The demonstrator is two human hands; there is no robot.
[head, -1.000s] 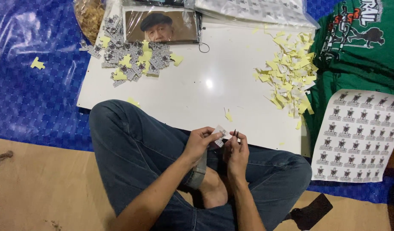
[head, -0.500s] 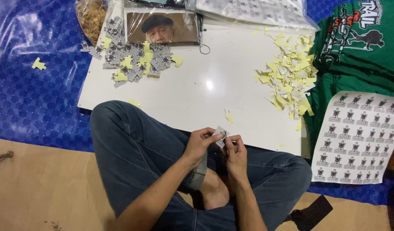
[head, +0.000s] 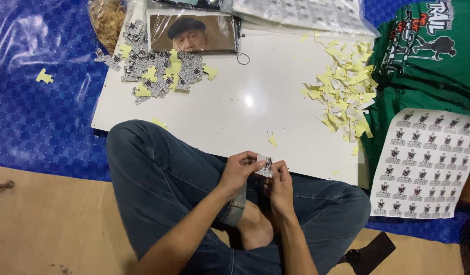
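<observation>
Small sticker [head: 265,166] between both hands

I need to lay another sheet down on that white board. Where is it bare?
The middle of the white board is bare, between the grey cut-out pile and the yellow scrap heap, down to the knee. The top edge is crowded by a photo and bagged sheets.
</observation>
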